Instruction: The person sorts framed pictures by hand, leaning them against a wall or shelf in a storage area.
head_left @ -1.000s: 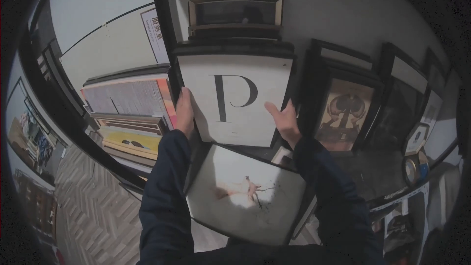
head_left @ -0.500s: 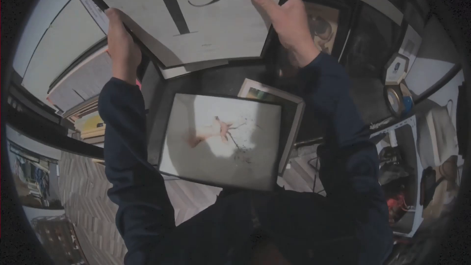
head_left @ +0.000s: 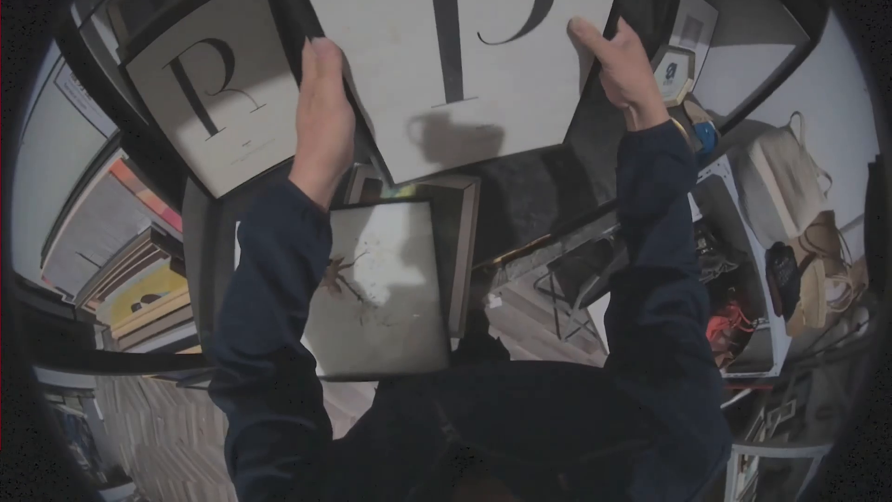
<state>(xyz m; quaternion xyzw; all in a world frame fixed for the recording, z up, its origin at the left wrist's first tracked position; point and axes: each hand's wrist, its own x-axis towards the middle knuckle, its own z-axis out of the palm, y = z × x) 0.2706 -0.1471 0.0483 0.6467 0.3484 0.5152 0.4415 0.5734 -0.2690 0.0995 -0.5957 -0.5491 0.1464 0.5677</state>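
A black-edged framed print with a large letter P (head_left: 390, 65) is held up by its two sides, its upper edge out of view. My left hand (head_left: 323, 125) grips its left edge, fingers mostly hidden behind. On the right edge, my right hand (head_left: 627, 74) has its thumb over the front. Behind to the left leans a similar framed print with a letter R (head_left: 214, 102). Below lies a pale picture with a twig-like image (head_left: 395, 288), partly covered by my left sleeve. It overlaps a wood-edged frame (head_left: 463, 265) on the dark surface.
Stacked frames and boards (head_left: 144, 293) stand at the left. At the right are a small hexagonal frame (head_left: 675, 72), a beige bag (head_left: 782, 172) and a white-rimmed bin (head_left: 767, 330) with dark and red items. Herringbone flooring (head_left: 172, 432) shows below.
The P print, held in both hands, has moved right and a bit lower in view. My viewpoint has turned right; the R print now shows at left.
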